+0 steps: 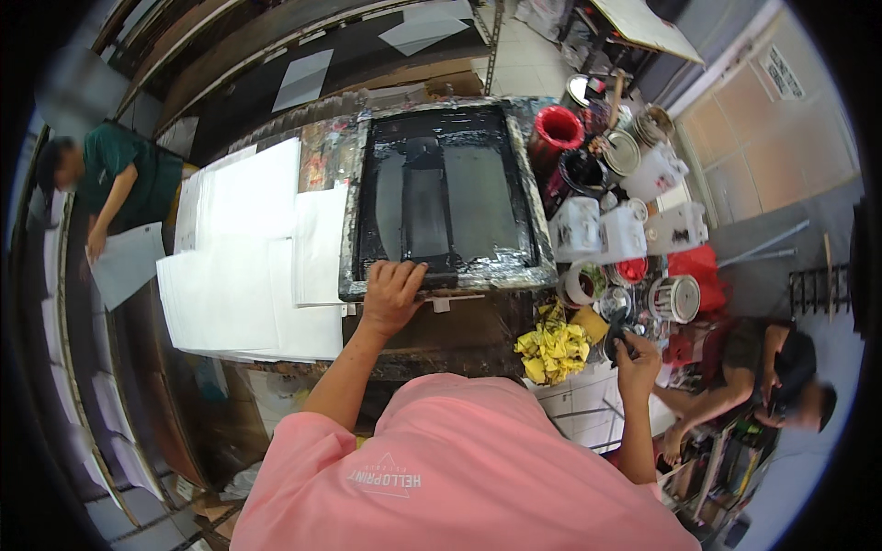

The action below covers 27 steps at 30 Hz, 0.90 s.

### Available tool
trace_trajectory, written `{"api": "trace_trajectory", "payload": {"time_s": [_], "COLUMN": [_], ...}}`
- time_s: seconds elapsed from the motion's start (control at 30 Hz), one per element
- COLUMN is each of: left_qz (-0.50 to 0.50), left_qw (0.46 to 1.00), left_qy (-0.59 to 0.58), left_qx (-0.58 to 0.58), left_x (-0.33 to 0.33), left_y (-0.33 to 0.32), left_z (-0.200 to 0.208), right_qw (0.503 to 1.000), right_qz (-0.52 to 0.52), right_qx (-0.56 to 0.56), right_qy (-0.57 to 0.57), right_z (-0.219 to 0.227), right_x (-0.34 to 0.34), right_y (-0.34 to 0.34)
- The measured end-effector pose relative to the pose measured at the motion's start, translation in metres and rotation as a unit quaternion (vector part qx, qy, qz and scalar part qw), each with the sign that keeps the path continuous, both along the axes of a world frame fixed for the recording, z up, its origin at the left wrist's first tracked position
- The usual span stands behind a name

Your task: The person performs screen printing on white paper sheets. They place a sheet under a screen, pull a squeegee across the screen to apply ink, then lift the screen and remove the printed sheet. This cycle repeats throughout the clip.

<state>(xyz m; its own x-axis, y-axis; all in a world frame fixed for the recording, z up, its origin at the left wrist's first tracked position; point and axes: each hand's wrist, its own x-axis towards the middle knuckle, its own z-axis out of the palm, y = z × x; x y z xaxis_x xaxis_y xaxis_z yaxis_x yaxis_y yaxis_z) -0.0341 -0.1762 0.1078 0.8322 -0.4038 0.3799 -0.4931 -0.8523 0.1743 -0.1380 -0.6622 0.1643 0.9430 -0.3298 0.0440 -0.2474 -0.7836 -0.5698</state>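
A screen printing frame [537,207] lies on the table, its mesh coated with black ink and its rim smeared with silver and black. My left hand [395,289] grips the frame's near rim, fingers curled over the edge. To the right, off the table's near corner, my right hand [636,363] pinches a dark, flat-ended tool [616,328]; its exact kind I cannot make out. Close by that hand are a crumpled yellow cloth [551,351] and a yellow sponge-like block [591,323]. Stacks of white paper [230,294] lie left of the frame.
Ink tubs, including a red one [556,129], white plastic jugs [623,234] and a paint tin [673,298] crowd the right side. A co-worker [119,179] at far left handles a sheet [129,264]. Another person [772,367] sits at right. Drying racks [230,115] stand behind.
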Motion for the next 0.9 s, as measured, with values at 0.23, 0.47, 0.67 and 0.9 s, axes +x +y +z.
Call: {"api": "trace_trajectory", "payload": {"time_s": [0.23,0.47,0.67,0.9], "left_qz": [-0.03,-0.041,-0.052,-0.065], "left_qw": [0.999,0.998,0.998,0.997], "left_qy": [-0.025,-0.031,-0.028,-0.031], "left_qx": [-0.002,-0.027,-0.011,0.0], "left_x": [0.01,0.018,0.019,0.03], "left_y": [0.009,0.015,0.017,0.019], "left_z": [-0.004,0.012,0.019,0.043], "right_qw": [0.926,0.742,0.767,0.755], "right_qz": [0.364,0.633,0.54,0.615], "right_qx": [-0.004,-0.216,-0.341,-0.227], "right_qy": [-0.104,0.036,-0.058,0.001], "right_z": [0.044,-0.032,-0.082,-0.078], "right_x": [0.198,0.27,0.338,0.382], "right_y": [0.205,0.299,0.327,0.323]}}
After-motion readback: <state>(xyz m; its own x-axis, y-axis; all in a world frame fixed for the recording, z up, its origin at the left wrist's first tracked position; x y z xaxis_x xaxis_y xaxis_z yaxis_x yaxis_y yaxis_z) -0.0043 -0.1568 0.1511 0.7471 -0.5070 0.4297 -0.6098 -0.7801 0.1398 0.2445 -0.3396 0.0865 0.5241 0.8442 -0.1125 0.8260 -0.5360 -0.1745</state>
